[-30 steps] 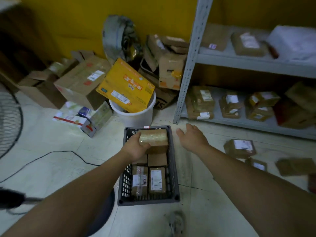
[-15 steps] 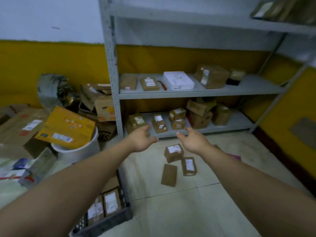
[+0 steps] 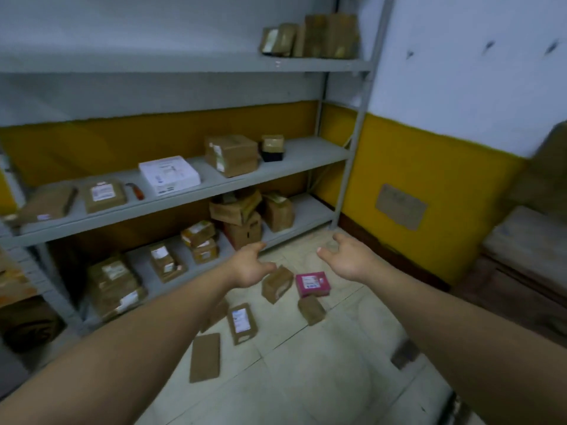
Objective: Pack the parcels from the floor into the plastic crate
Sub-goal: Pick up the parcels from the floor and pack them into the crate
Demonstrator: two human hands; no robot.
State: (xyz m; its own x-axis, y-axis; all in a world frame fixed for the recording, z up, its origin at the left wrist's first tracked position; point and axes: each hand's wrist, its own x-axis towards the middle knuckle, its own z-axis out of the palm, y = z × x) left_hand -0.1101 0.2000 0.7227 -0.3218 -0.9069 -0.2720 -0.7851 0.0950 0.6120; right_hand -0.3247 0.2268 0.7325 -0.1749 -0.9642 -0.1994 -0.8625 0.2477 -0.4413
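Note:
Several parcels lie on the tiled floor in front of me: a brown box (image 3: 276, 283) tilted on its edge, a pink box (image 3: 313, 283), a small brown parcel (image 3: 311, 309), a labelled brown parcel (image 3: 242, 323) and a flat brown envelope (image 3: 205, 357). Both arms stretch forward above them. My left hand (image 3: 250, 266) hovers empty, fingers relaxed, just left of the tilted brown box. My right hand (image 3: 348, 258) hangs empty with loosely curved fingers, above and right of the pink box. The plastic crate is out of view.
A grey metal shelf rack (image 3: 190, 191) along the left and back holds many cardboard parcels and a white box (image 3: 168, 175). A yellow and white wall stands to the right, with dark stacked items (image 3: 527, 256) at the far right.
My left hand put the brown parcel into the crate and let go. My view then swung right, away from the crate, and both empty hands now reach toward the parcels on the floor.

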